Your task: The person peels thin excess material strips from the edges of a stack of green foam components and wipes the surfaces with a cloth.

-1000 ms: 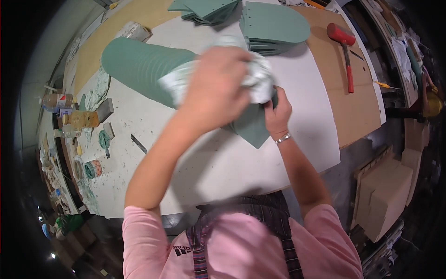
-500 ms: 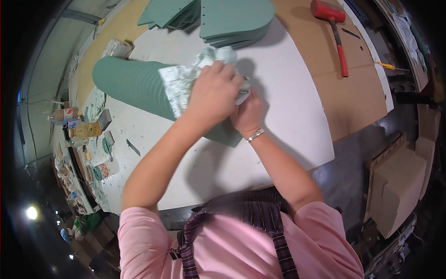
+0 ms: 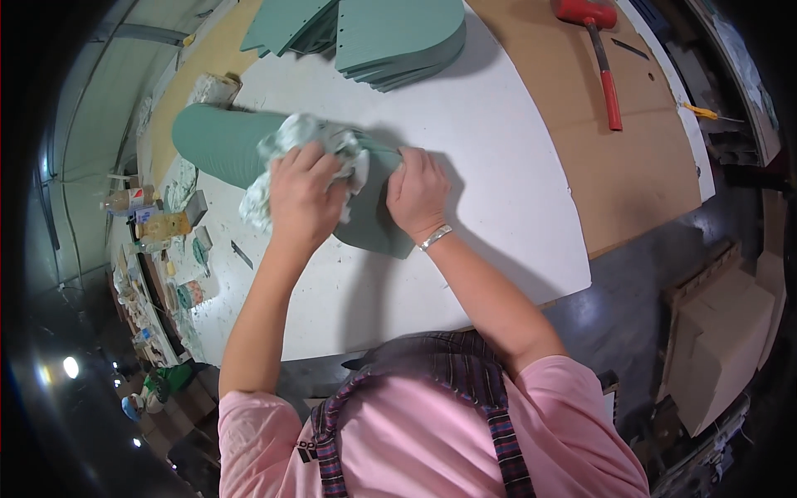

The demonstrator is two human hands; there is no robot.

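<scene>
A row of overlapping green sheets lies across the white board before me. My left hand is closed on a crumpled white rag with greenish smears and presses it onto the upper sheets. My right hand pinches the right edge of the nearest green sheet, its thumb and fingers together. The rag covers part of the row, so the sheets beneath it are hidden. That nearest sheet shows its broad face between my two hands.
Two stacks of green sheets sit at the far edge. A red mallet rests on brown board at right. Bottles, a small blade-like tool and smeared scraps lie at left. Cardboard boxes stand beyond the table at right.
My left hand has swept the rag leftward, away from my right hand. My right hand has shifted slightly left, and more of the nearest sheet's face shows.
</scene>
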